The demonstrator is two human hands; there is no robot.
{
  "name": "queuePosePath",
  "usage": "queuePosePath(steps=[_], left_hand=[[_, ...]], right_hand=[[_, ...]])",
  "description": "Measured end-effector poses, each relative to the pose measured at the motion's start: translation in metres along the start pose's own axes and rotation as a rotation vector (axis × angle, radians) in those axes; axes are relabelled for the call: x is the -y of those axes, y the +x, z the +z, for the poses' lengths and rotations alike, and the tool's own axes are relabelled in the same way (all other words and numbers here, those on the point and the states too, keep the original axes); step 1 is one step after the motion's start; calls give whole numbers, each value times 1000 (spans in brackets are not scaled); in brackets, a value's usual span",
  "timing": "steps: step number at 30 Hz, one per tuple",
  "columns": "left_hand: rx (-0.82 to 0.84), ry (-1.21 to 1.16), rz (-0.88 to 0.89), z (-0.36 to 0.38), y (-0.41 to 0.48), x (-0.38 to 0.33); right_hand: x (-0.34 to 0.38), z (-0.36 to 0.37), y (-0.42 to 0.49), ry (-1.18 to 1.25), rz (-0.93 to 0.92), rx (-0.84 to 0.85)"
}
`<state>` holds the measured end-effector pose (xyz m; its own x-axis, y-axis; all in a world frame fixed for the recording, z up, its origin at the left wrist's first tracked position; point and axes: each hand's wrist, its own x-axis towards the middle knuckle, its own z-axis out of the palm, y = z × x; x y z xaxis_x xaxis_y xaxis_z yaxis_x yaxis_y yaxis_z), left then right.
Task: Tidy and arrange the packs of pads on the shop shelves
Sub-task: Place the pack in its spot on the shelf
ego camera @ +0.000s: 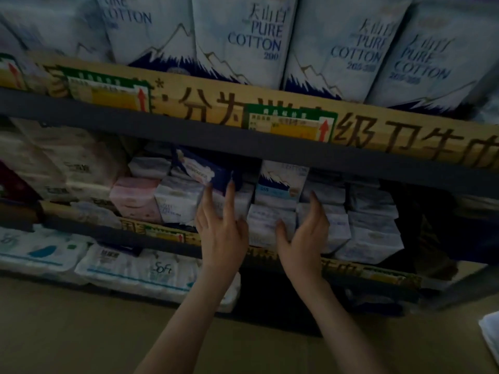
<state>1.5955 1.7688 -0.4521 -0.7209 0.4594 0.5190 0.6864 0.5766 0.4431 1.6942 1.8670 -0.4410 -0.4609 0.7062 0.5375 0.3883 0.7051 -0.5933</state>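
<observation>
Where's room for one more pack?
Two dark gaps look free, though dim: right of the white packs on the middle shelf, and right of the Soft pack below. Around the left hand and right hand it is crowded.

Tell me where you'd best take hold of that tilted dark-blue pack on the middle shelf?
Probably by its lower front corner, coming from the front and a little below. The dark-blue pack lies tilted on top of the white packs, so that corner juts toward the aisle, while the shelf edge above blocks a reach from overhead. The left hand is just beneath it.
</observation>
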Motion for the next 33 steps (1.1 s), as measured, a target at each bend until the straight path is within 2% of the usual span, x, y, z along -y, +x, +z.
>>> queuePosePath(steps=[2,5,10,14,16,18,20,23,25,28,30,33], left_hand=[[-49,-77,-17,3,3,12],[-99,-121,49,4,14,33],[-76,24,177,5,40,49],[-125,16,187,7,44,39],[-179,3,179,9,42,30],[-202,-32,187,10,40,19],[-186,-41,217,13,40,6],[-119,0,243,18,45,-14],[-78,-24,235,22,47,-24],[-46,-208,137,23,49,-31],[-35,-302,124,20,50,-30],[-50,-373,195,12,37,-33]], right_hand=[[2,8,6,19,-16,-64],[1,20,23,-9,-40,-91],[3,22,63,-265,-1,78],[4,23,73,-265,-34,102],[5,26,76,-130,12,67],[5,28,80,139,111,23],[6,25,86,388,252,61],[2,20,90,504,368,222],[-3,16,91,610,405,256],[-8,8,85,788,433,311],[-9,-1,80,865,427,282],[-8,-20,70,956,475,209]])
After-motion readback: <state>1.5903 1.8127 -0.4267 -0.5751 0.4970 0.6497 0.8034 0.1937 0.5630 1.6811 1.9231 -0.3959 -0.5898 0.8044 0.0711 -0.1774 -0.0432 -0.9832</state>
